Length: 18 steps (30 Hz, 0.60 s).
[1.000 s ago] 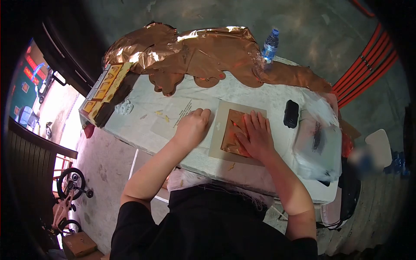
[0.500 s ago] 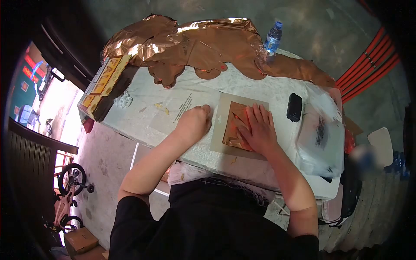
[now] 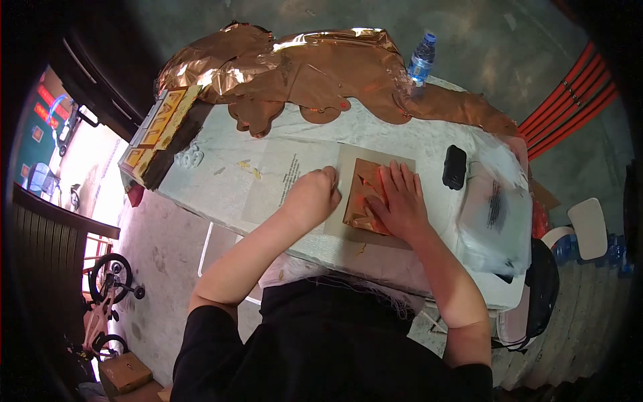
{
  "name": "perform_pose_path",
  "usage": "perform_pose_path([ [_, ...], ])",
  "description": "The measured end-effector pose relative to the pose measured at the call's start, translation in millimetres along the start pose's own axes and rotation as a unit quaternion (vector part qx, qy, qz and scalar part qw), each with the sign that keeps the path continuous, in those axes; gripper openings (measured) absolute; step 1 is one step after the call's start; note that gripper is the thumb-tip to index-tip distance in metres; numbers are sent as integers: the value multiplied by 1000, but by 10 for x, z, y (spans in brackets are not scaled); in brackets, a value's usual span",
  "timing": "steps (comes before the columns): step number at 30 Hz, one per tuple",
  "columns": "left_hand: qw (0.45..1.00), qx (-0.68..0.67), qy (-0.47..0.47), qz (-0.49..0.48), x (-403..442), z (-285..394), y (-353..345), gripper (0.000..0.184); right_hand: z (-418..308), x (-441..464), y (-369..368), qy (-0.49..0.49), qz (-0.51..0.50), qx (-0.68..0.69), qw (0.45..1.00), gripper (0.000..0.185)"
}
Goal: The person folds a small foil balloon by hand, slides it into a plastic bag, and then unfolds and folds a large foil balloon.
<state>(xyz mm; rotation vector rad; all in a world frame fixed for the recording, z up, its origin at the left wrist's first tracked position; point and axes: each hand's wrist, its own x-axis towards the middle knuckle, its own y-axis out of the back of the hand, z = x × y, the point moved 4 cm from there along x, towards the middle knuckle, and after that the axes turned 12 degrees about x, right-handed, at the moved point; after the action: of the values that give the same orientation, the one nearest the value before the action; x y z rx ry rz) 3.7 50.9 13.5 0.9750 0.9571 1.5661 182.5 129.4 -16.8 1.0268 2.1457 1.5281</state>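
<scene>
Foil (image 3: 358,201), copper-coloured, lying on a grey card (image 3: 362,153) on the white tabletop (image 3: 429,134) beneath the flat, spread right hand (image 3: 405,208); left hand (image 3: 311,197) curled closed at the card's left side, any hold hidden; foil probably light, limp, slippery and easily creased, best taken by opposite edges

A head camera looks forward and down at the hands (image 3: 404,204).

Concrete floor (image 3: 157,251), red tubes (image 3: 562,100) and coppery foil (image 3: 315,77) on a table (image 3: 224,137) suggest a workshop.
</scene>
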Motion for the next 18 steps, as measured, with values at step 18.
perform_pose_path([
  [18, 990, 85, -93, 64, -50, 209, -140, 14, -34, 15, 47, 2, -10, -4, 1000, 72],
])
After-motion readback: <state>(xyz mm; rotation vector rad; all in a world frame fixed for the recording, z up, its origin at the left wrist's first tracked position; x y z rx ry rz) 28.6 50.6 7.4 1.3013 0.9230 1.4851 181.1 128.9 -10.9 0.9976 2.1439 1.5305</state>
